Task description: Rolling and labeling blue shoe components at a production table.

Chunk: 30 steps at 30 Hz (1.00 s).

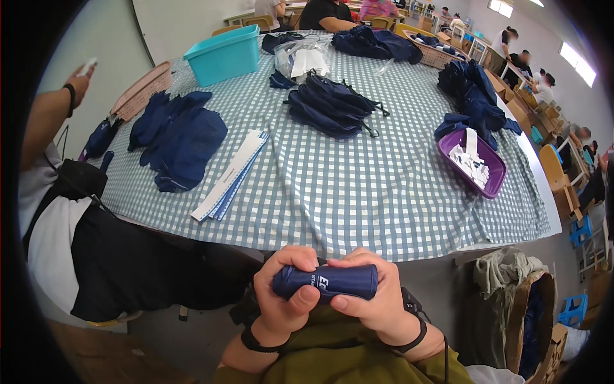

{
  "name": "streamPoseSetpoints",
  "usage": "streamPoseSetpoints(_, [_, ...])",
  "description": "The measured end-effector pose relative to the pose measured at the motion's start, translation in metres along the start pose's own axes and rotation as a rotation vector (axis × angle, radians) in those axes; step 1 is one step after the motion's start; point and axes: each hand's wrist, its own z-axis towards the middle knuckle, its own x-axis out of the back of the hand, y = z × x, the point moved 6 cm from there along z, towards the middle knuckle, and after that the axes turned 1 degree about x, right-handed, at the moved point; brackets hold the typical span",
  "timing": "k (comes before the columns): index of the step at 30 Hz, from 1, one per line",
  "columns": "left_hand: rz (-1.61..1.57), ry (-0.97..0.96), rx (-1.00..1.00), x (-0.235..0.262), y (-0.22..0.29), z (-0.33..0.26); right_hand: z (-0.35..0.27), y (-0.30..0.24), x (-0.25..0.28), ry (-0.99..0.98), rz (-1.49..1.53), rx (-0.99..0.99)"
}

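Between my two hands, just in front of the table's near edge, is a compact navy fabric roll (pixel 345 280) with white printing on its side. My left hand (pixel 286 296) grips its left end, thumb on the near face and fingers curled over the top. At the other end my right hand (pixel 377 301) closes round it the same way, thumb pressed along the lower side. The roll lies roughly level. Beyond it, on the checked tablecloth (pixel 332 211), lie white and blue paper strips (pixel 231 176) and a pile of navy pouches with cords (pixel 332 105).
Navy fabric pieces (pixel 185 137) lie at left, near a turquoise bin (pixel 224 56) and a pink basket (pixel 142 89). At right, a purple tray (pixel 492 180) holds white slips beside more navy cloth (pixel 470 96). A person's arm (pixel 48 121) reaches in at far left.
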Motion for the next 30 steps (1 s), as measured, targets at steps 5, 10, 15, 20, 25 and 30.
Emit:
streamPoseSetpoints(5, [-0.022,-0.008,0.023,0.01,0.001,0.0,0.005,0.0,-0.007,-0.105,-0.046,-0.04])
streamPoseSetpoints(10, [0.237,-0.074,-0.174,0.006,0.018,-0.001,0.012,-0.007,-0.012,-0.188,-0.138,0.007])
streamPoseSetpoints(15, [0.229,-0.135,-0.13,0.004,0.019,-0.007,-0.005,0.002,-0.013,-0.212,-0.038,0.031])
streamPoseSetpoints(20, [0.341,-0.151,-0.151,0.013,0.023,-0.011,-0.011,0.014,-0.011,-0.174,-0.074,0.031])
streamPoseSetpoints(25, [0.656,-0.29,-0.195,0.023,0.051,0.009,-0.01,0.02,-0.003,-0.084,-0.08,-0.015])
streamPoseSetpoints(30, [0.861,0.222,-0.149,0.106,0.074,0.053,-0.013,0.035,0.004,-0.015,0.085,-0.151])
